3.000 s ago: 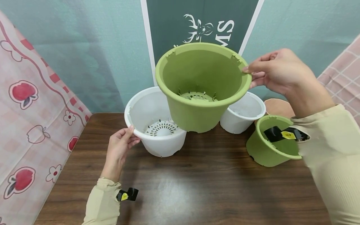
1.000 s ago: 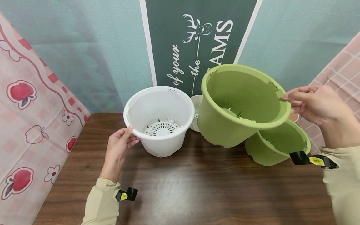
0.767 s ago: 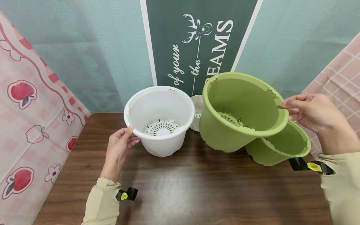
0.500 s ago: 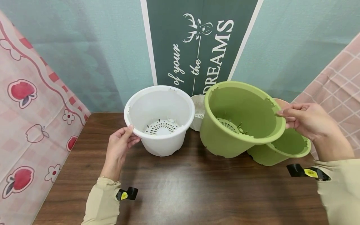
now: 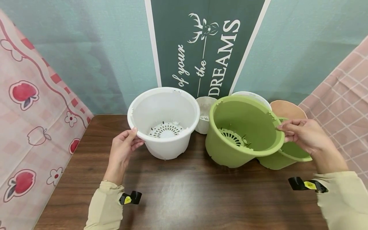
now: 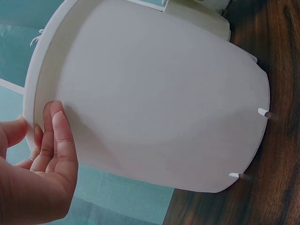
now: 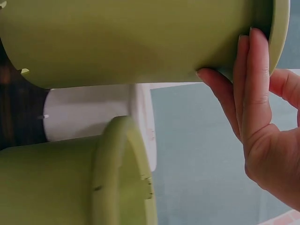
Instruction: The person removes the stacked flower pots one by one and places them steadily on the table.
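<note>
My left hand (image 5: 122, 148) pinches the left rim of a large white flowerpot (image 5: 166, 148), which stands upright on the table and has a slotted bottom. In the left wrist view the thumb is on the rim's far side and the fingers lie along the outer wall. My right hand (image 5: 304, 134) grips the right rim of a large green flowerpot (image 5: 230, 155), tilted slightly and low over the table. Its fingers (image 7: 255, 89) lie against the outer wall under the rim. Partly behind it is a smaller green pot (image 5: 277, 163), leaning over.
Between the two large pots, farther back, stands a small pale pot (image 5: 202, 126). Another white pot (image 5: 254, 95) and an orange-tan pot (image 5: 287, 108) are mostly hidden behind the green ones. The brown wooden table (image 5: 184, 195) meets a teal cloth (image 5: 115, 64) at the back.
My right hand has brought the green pot from high over the middle of the table to the right and down, then slightly back left. The left hand and white pot have stayed put.
</note>
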Demonstrator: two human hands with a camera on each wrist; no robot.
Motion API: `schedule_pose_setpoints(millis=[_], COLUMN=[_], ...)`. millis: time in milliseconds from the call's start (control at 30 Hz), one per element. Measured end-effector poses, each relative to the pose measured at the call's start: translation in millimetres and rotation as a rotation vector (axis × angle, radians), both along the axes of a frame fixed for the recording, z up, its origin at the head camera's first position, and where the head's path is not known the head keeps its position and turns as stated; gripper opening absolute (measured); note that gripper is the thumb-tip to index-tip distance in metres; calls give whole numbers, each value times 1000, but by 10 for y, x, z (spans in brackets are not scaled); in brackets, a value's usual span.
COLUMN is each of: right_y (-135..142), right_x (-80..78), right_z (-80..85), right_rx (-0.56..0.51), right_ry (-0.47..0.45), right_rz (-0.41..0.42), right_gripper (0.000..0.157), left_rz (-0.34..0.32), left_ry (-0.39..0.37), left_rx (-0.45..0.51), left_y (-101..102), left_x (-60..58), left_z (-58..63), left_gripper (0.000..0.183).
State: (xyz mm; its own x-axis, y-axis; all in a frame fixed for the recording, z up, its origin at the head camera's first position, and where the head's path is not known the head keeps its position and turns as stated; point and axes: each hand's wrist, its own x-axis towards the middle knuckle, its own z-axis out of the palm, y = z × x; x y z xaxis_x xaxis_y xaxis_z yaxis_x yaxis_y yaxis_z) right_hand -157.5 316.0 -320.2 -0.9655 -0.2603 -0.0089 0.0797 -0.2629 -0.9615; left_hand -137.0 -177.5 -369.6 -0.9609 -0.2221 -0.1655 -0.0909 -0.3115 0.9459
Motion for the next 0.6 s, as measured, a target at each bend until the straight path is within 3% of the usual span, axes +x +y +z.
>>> schedule_pose_setpoints(millis=[600], right_y=[-12], right_x=[10], right_z=[-337], right_rx=[-14], right_ry=[-40], right_rz=[19], right_gripper=[29], left_rz=[-1], left_ry=[-9], left_rx=[3], left_y=[-3], left_x=[0], left_z=[1], left_gripper=[20])
